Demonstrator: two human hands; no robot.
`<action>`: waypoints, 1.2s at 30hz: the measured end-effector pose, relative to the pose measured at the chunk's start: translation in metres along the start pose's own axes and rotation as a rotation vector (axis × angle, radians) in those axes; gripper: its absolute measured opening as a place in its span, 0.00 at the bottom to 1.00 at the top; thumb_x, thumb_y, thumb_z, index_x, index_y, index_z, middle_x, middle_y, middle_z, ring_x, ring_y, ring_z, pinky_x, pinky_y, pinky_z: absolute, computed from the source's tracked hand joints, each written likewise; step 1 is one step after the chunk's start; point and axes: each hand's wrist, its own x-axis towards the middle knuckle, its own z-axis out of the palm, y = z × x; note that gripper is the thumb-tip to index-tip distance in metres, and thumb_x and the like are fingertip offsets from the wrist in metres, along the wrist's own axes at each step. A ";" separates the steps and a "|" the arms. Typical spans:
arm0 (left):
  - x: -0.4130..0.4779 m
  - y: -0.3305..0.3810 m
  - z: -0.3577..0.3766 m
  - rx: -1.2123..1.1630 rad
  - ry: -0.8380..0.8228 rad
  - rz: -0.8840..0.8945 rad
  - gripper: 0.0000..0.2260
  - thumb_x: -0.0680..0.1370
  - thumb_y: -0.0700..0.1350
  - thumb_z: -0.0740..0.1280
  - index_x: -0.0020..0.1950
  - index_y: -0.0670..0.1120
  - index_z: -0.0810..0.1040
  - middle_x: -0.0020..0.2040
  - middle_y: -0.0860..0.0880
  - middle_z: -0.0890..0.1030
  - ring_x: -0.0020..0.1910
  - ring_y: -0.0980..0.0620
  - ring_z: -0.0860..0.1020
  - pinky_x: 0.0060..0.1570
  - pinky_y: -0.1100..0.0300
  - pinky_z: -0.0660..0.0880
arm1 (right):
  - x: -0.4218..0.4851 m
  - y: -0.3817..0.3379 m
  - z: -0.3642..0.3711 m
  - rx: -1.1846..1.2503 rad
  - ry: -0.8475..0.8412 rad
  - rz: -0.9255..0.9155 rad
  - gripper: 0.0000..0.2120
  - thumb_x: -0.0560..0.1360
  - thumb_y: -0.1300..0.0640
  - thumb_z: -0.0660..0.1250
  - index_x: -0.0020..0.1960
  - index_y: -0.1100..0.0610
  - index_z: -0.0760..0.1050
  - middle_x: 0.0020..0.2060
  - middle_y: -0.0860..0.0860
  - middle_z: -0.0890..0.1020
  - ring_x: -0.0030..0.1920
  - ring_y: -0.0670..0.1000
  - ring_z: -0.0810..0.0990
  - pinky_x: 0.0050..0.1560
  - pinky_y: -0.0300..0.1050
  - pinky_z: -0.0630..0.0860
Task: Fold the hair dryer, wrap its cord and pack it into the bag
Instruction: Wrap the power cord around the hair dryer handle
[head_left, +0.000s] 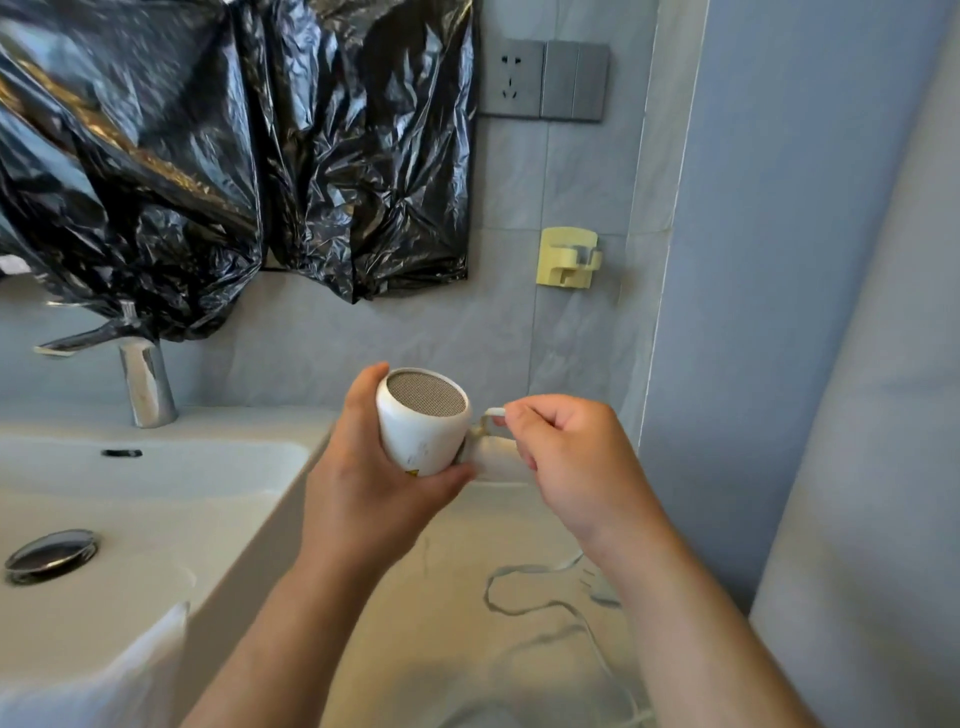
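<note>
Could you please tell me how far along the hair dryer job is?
Done: the plug is out of the socket and lies on the counter. In hand: the left hand grips the dryer while the right hand pinches the cord by its handle. Left: most of the cord trails loose, so wrapping has barely begun, and packing is untouched. Whether the handle is folded is hidden.

White sink (156, 467), chrome tap (148, 384) on its rim, grey wall socket (511, 78) (switches (574, 80) beside it), yellow bracket (569, 257) below

Grey tiled wall (519, 182), white sink (156, 493), chrome tap (148, 384), wall socket (511, 78).
</note>
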 end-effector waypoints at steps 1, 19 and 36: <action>0.003 -0.001 0.006 -0.019 0.002 -0.004 0.45 0.59 0.55 0.81 0.69 0.63 0.60 0.55 0.63 0.75 0.53 0.55 0.75 0.50 0.59 0.70 | 0.003 0.003 0.001 -0.009 -0.002 -0.041 0.22 0.77 0.57 0.63 0.27 0.58 0.61 0.23 0.47 0.60 0.27 0.46 0.58 0.30 0.44 0.57; 0.024 -0.007 0.021 -0.276 0.068 -0.002 0.41 0.59 0.52 0.83 0.66 0.57 0.65 0.53 0.64 0.76 0.48 0.68 0.77 0.39 0.75 0.70 | 0.010 0.019 -0.004 0.333 -0.130 0.002 0.08 0.77 0.61 0.65 0.47 0.58 0.84 0.18 0.41 0.64 0.20 0.41 0.60 0.21 0.29 0.58; 0.026 0.006 0.014 -0.437 0.029 -0.056 0.33 0.58 0.54 0.79 0.59 0.57 0.70 0.50 0.57 0.78 0.43 0.60 0.79 0.40 0.60 0.77 | 0.005 0.008 -0.007 0.215 -0.151 -0.170 0.09 0.73 0.57 0.65 0.41 0.55 0.84 0.22 0.43 0.72 0.23 0.40 0.68 0.26 0.27 0.63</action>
